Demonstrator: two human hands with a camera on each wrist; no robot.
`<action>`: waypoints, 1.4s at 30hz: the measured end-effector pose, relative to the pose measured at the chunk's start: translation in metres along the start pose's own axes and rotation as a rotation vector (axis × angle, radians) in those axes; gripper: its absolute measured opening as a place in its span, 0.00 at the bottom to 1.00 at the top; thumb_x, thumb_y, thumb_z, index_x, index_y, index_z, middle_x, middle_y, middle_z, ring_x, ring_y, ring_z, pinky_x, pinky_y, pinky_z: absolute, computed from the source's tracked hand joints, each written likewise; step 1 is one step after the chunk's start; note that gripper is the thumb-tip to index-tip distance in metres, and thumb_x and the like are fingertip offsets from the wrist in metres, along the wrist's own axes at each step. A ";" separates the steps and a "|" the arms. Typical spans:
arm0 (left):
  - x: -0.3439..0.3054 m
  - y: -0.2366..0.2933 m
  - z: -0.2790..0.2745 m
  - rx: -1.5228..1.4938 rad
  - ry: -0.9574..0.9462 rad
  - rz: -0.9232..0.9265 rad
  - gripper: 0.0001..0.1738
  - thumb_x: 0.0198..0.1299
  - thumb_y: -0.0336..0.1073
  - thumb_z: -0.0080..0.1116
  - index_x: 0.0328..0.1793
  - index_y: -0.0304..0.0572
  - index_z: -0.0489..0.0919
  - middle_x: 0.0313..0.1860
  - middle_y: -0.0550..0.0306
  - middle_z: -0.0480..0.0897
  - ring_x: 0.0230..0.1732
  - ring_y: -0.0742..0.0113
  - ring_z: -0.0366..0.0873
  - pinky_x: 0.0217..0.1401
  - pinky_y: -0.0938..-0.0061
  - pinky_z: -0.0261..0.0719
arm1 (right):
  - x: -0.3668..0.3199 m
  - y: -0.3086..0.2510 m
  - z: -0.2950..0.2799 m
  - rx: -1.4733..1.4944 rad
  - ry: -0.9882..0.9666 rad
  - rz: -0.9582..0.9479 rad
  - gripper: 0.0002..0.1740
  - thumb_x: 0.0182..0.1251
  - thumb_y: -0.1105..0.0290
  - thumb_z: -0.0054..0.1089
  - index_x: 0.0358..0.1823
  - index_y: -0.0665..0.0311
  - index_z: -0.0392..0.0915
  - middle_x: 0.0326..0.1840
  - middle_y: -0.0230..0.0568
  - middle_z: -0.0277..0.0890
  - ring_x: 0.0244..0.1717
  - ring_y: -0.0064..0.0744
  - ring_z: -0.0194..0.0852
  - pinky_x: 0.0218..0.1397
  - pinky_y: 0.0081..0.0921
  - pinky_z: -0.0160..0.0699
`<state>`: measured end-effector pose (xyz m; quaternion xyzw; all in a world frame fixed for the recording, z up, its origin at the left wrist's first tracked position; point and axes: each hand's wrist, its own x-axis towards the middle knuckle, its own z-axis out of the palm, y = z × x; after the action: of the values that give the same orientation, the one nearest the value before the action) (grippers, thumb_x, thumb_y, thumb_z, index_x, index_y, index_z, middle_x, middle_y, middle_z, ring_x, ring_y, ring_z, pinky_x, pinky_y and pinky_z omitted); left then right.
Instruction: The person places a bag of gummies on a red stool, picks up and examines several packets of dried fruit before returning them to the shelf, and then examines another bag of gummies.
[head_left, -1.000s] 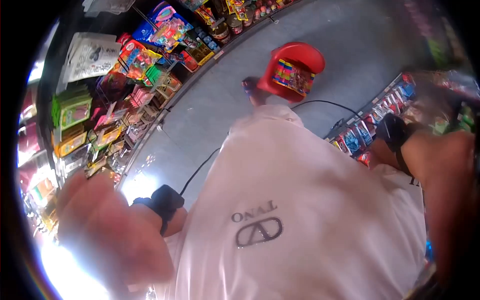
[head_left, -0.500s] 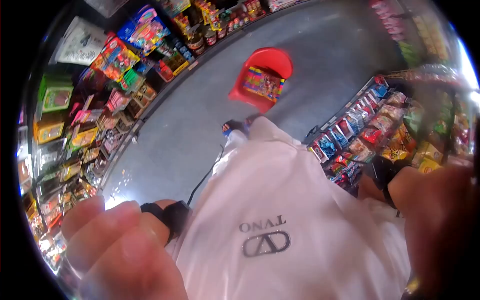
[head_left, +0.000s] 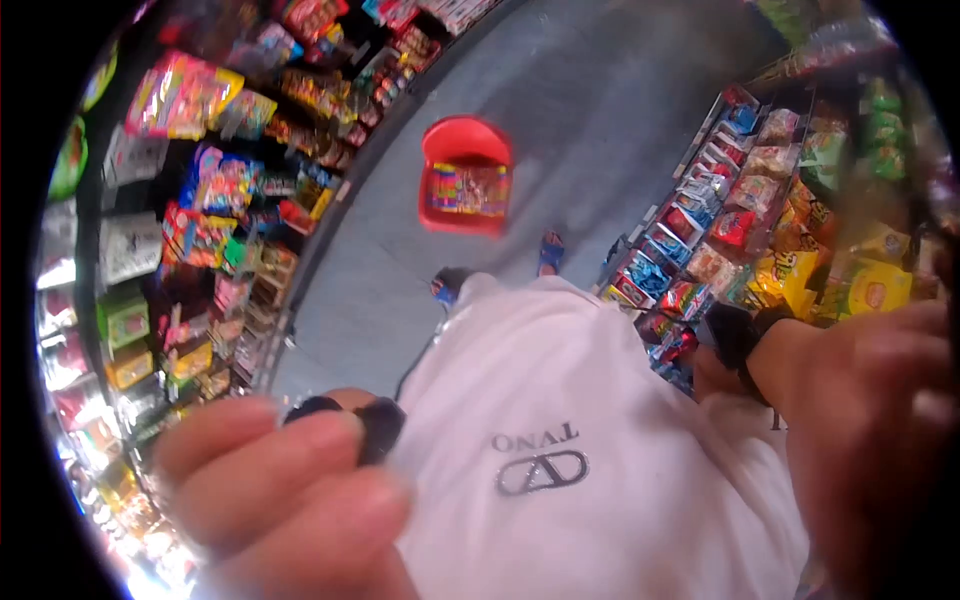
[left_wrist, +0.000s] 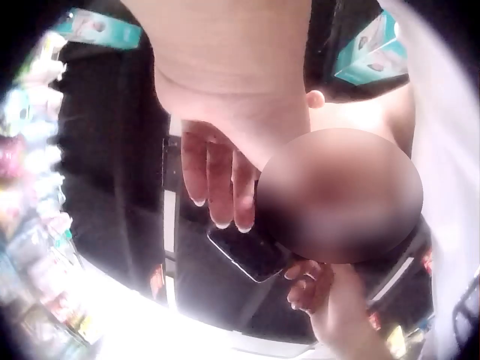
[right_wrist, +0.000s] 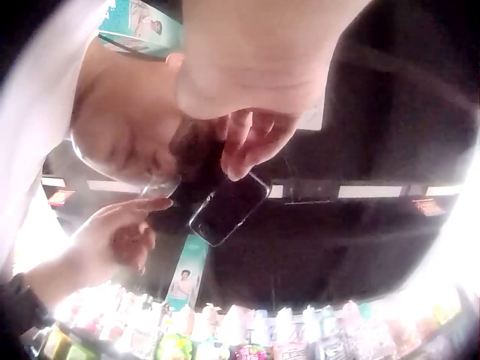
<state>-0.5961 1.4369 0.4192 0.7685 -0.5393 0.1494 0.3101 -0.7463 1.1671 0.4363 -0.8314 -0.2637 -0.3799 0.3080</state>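
Observation:
My left hand (head_left: pixel 290 480) is raised close to the head camera, with loosely bent fingers and nothing in them. The left wrist view shows its fingers (left_wrist: pixel 217 184) hanging down, tips overlapping the upper edge of a dark phone (left_wrist: pixel 247 251). My right hand (head_left: pixel 880 400) is raised at the right edge of the head view, blurred. In the right wrist view its bent fingers (right_wrist: pixel 255 139) hang just above the phone (right_wrist: pixel 231 210), a fingertip overlapping its top edge. Dark bands circle both wrists, such as the right one (head_left: pixel 735 335).
Below lies a grey floor (head_left: pixel 370 320) with a red plastic chair (head_left: pixel 435 205) bearing a colourful packet (head_left: pixel 468 190). Shelves of packaged snacks (head_left: pixel 200 235) line the left. A low rack of bagged snacks (head_left: pixel 735 225) stands on the right.
The view has turned, so the chair now sits further left and lower, and both feet show. The left hand has moved inward with its fingers more bent. The right hand stays at the right edge.

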 end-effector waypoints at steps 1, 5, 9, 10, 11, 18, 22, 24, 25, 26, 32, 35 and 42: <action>0.028 0.022 0.010 0.038 -0.091 -0.066 0.04 0.57 0.29 0.51 0.38 0.43 0.76 0.34 0.56 0.77 0.34 0.60 0.78 0.46 0.63 0.78 | -0.014 0.009 -0.019 -0.019 0.023 0.009 0.20 0.79 0.57 0.39 0.55 0.67 0.70 0.47 0.49 0.76 0.41 0.40 0.74 0.42 0.33 0.72; 0.099 0.074 0.066 0.143 -0.257 -0.205 0.09 0.57 0.29 0.63 0.40 0.53 0.76 0.36 0.62 0.79 0.39 0.66 0.78 0.48 0.70 0.78 | -0.056 0.039 -0.084 -0.098 0.081 0.091 0.20 0.79 0.57 0.39 0.56 0.66 0.70 0.49 0.48 0.75 0.42 0.40 0.74 0.42 0.33 0.72; 0.143 0.075 0.102 0.079 -0.280 -0.004 0.04 0.64 0.34 0.57 0.42 0.44 0.77 0.37 0.56 0.81 0.37 0.65 0.81 0.43 0.72 0.79 | -0.071 0.071 -0.129 -0.158 0.095 0.148 0.21 0.79 0.56 0.39 0.56 0.66 0.70 0.50 0.48 0.75 0.43 0.39 0.74 0.43 0.33 0.71; 0.155 0.056 0.108 -0.023 -0.294 0.157 0.08 0.67 0.33 0.52 0.44 0.37 0.78 0.39 0.51 0.83 0.37 0.63 0.83 0.39 0.75 0.80 | -0.072 0.080 -0.136 -0.182 0.096 0.171 0.21 0.79 0.56 0.38 0.57 0.66 0.69 0.50 0.48 0.75 0.43 0.39 0.73 0.43 0.33 0.71; 0.164 0.042 0.115 -0.121 -0.302 0.316 0.13 0.69 0.32 0.47 0.46 0.29 0.79 0.42 0.45 0.84 0.37 0.60 0.85 0.35 0.78 0.81 | -0.073 0.088 -0.143 -0.213 0.099 0.197 0.21 0.79 0.56 0.38 0.57 0.65 0.69 0.50 0.48 0.74 0.44 0.39 0.73 0.43 0.33 0.71; 0.200 -0.070 0.239 -0.134 0.039 0.039 0.21 0.54 0.31 0.65 0.56 0.37 0.81 0.32 0.59 0.87 0.29 0.62 0.84 0.32 0.71 0.78 | -0.057 0.217 -0.117 -0.216 0.240 0.325 0.15 0.77 0.56 0.43 0.47 0.60 0.70 0.35 0.44 0.81 0.26 0.35 0.77 0.29 0.33 0.74; 0.213 -0.178 0.332 -0.134 -0.174 -0.295 0.25 0.56 0.28 0.64 0.62 0.46 0.78 0.35 0.61 0.88 0.31 0.63 0.85 0.34 0.68 0.81 | -0.038 0.313 -0.102 -0.397 0.137 0.426 0.22 0.78 0.52 0.45 0.49 0.66 0.75 0.33 0.45 0.84 0.25 0.39 0.81 0.31 0.33 0.79; 0.237 -0.223 0.355 -0.105 -0.245 -0.288 0.26 0.55 0.25 0.65 0.62 0.48 0.78 0.37 0.60 0.88 0.32 0.63 0.86 0.35 0.69 0.82 | 0.000 0.352 -0.098 -0.538 0.031 0.484 0.24 0.77 0.51 0.46 0.51 0.69 0.76 0.35 0.48 0.84 0.28 0.41 0.83 0.32 0.34 0.80; 0.257 -0.240 0.353 -0.166 -0.172 -0.305 0.26 0.55 0.25 0.65 0.62 0.48 0.78 0.37 0.60 0.88 0.32 0.63 0.86 0.35 0.69 0.83 | 0.027 0.375 -0.098 -0.509 0.054 0.381 0.24 0.77 0.53 0.46 0.52 0.71 0.76 0.35 0.49 0.84 0.32 0.43 0.84 0.34 0.35 0.81; 0.276 -0.254 0.349 -0.232 -0.095 -0.323 0.25 0.56 0.25 0.64 0.62 0.47 0.79 0.37 0.60 0.88 0.33 0.63 0.86 0.36 0.69 0.83 | 0.057 0.392 -0.098 -0.535 0.107 0.284 0.23 0.78 0.56 0.44 0.47 0.72 0.77 0.34 0.51 0.83 0.33 0.43 0.83 0.35 0.36 0.81; 0.346 -0.327 0.315 -0.362 0.218 -0.298 0.19 0.57 0.28 0.64 0.57 0.44 0.81 0.47 0.53 0.86 0.44 0.57 0.86 0.46 0.66 0.84 | 0.167 0.455 -0.067 -0.556 0.318 -0.053 0.28 0.78 0.43 0.39 0.50 0.61 0.75 0.33 0.46 0.77 0.34 0.41 0.77 0.37 0.35 0.78; 0.357 -0.327 0.248 -0.390 0.525 -0.228 0.21 0.54 0.29 0.67 0.56 0.38 0.81 0.59 0.44 0.81 0.58 0.48 0.80 0.60 0.55 0.79 | 0.231 0.453 -0.088 -0.196 0.077 -0.308 0.24 0.77 0.50 0.45 0.66 0.54 0.61 0.60 0.45 0.56 0.59 0.46 0.54 0.61 0.43 0.56; 0.380 -0.322 0.151 0.159 0.524 0.135 0.21 0.55 0.29 0.65 0.57 0.37 0.80 0.59 0.44 0.81 0.58 0.48 0.80 0.60 0.56 0.79 | 0.331 0.502 -0.091 0.255 -0.253 -0.659 0.28 0.76 0.54 0.48 0.73 0.52 0.55 0.70 0.45 0.49 0.70 0.46 0.46 0.70 0.45 0.49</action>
<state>-0.1736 1.1336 0.4173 0.6880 -0.4775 0.4050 0.3669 -0.2623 0.8333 0.5900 -0.6972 -0.5983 -0.3171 0.2353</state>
